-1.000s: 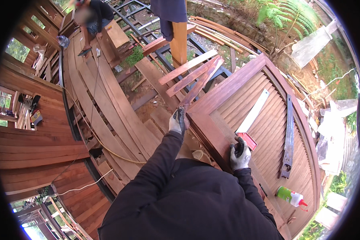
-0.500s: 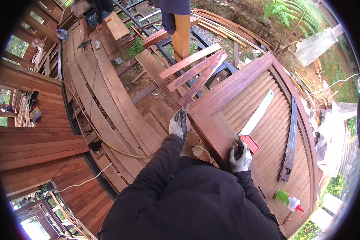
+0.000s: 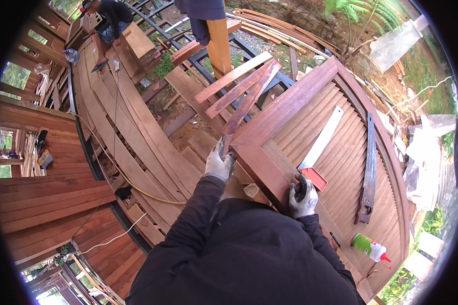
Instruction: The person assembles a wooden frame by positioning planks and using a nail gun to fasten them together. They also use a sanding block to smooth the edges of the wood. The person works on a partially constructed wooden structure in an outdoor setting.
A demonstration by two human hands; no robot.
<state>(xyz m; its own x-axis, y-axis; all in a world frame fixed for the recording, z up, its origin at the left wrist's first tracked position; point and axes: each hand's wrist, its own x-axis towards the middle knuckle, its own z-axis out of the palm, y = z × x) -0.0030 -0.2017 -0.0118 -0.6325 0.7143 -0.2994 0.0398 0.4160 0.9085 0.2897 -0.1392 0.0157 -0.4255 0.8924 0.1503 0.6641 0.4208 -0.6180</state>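
A louvred wooden panel (image 3: 310, 119) with a dark reddish frame lies before me. At its near left corner my left hand (image 3: 220, 163), in a white glove with dark fingers, is closed around the lower end of a narrow wooden strip (image 3: 253, 96). My right hand (image 3: 303, 197), gloved alike, rests on the panel's near edge with fingers curled; whatever they may hold is hidden. Close beside it lies a try square (image 3: 320, 142) with a pale blade and red handle. Farther right on the slats are a handsaw (image 3: 368, 173) and a green-and-white glue bottle (image 3: 370, 247) with a red cap.
Two more wooden strips (image 3: 234, 76) lie near the held one. Left of me runs a decking of long planks (image 3: 132, 122) with gaps, crossed by a yellow cable (image 3: 142, 190). A wooden post (image 3: 219, 48) stands ahead. Another person (image 3: 114, 23) crouches at the far left.
The view has shifted slightly, so the scene sits a little lower and farther left. My left hand has turned a little at the strip's end; my right hand stays by the square.
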